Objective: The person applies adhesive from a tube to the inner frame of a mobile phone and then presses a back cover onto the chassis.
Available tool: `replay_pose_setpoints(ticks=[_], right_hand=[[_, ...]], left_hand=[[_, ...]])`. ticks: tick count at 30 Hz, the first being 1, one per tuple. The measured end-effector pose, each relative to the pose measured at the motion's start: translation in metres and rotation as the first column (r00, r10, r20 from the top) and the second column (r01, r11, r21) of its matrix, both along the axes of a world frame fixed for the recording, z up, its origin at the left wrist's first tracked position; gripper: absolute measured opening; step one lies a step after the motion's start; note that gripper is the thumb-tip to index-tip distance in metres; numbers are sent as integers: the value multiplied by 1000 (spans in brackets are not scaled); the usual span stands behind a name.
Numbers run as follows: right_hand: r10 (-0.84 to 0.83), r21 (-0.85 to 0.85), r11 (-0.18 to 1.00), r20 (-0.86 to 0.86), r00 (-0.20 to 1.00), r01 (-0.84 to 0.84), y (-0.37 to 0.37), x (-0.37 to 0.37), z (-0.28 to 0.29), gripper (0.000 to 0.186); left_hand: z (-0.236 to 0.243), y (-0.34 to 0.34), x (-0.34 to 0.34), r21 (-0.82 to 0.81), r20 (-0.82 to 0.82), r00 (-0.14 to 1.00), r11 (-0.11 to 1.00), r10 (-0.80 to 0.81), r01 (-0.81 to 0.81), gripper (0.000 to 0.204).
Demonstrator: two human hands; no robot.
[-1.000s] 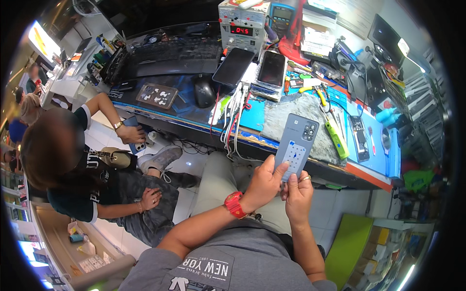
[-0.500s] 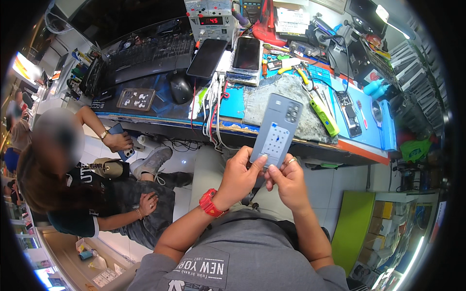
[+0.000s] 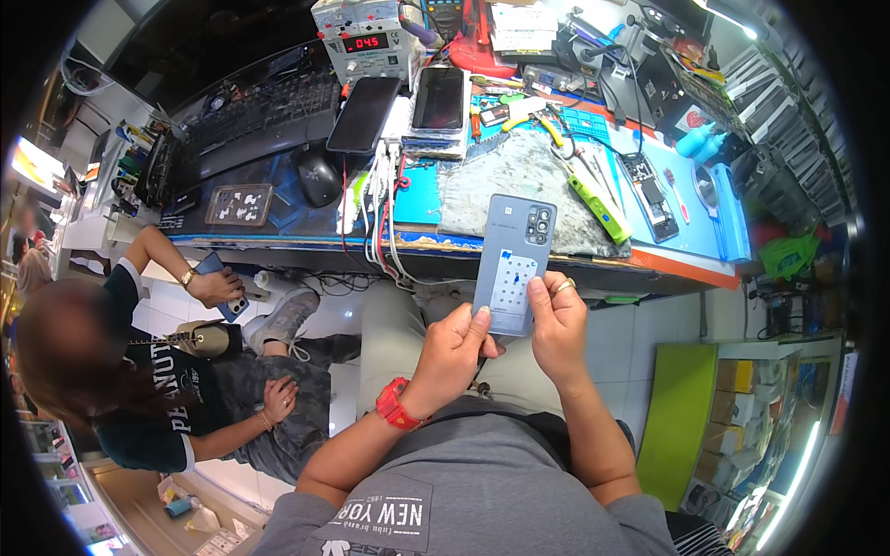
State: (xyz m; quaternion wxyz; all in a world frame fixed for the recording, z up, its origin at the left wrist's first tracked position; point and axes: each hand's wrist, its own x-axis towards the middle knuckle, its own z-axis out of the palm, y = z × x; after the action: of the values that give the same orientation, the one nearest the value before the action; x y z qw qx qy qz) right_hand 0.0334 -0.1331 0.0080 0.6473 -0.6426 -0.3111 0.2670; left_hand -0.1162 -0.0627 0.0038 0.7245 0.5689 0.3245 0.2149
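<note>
A grey-blue phone back panel or phone [image 3: 506,221] is held upright over my lap, its camera openings at the top right and a pale dotted sticker [image 3: 516,281] on its lower half. I cannot tell whether it is a whole phone. My left hand [image 3: 456,345] grips its lower left corner, thumb on the face. With the thumb pressed along its right edge, my right hand [image 3: 558,326] also holds it. On the bench beyond, an opened phone [image 3: 651,199] shows its inner parts, to the right of a green tool [image 3: 599,209].
A grey work mat [image 3: 505,176] covers the bench's middle. Two dark phones [image 3: 364,116] lie near a power supply [image 3: 369,51]. White cables [image 3: 382,199] hang over the front edge. At the left sits another person [image 3: 218,389] holding a blue phone [image 3: 222,285].
The phone has come slightly left and lower and stands more upright. My right hand has moved up its right edge. The view has shifted a little to the right.
</note>
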Motion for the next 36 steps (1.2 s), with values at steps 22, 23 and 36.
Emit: replay_pose_setpoints(ticks=[22,23,36], right_hand=[[258,-196,955,188,948,-221,-30,-26,12,21],[271,-219,949,200,942,-227,-31,-25,12,21],[153,-147,974,-122,981,-170,-34,-30,9,23]], left_hand=[[10,55,16,355,156,909,837,387,-417,31],[9,57,16,285,178,878,830,445,-478,31],[11,34,-9,43,253,948,977,194,-211,32]])
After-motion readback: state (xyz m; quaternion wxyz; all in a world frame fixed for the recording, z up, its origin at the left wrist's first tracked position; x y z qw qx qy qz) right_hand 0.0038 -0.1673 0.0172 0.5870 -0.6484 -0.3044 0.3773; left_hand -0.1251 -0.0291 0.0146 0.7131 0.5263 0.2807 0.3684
